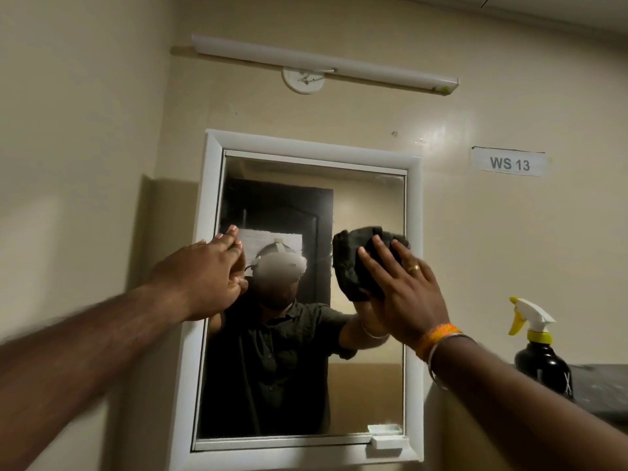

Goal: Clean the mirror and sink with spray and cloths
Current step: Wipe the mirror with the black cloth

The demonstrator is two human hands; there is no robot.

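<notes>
A white-framed wall mirror [367, 198] hangs in front of me and reflects a person in a dark shirt. My right hand [404, 290] presses a crumpled dark cloth [353, 263] flat against the glass at the mirror's right side, fingers straight and spread. My left hand [207, 273] rests with straight fingers against the mirror's left edge, touching the glass beside the frame. A spray bottle [540, 358] with a black body, yellow collar and white-and-yellow trigger stands on a dark ledge to the right, apart from both hands. The sink is out of view.
A dark stone ledge [601, 389] juts from the wall at the right. A tube light [323, 62] runs above the mirror. A paper label reading WS 13 [509, 163] is stuck on the wall. A small white latch [387, 440] sits on the mirror's lower frame.
</notes>
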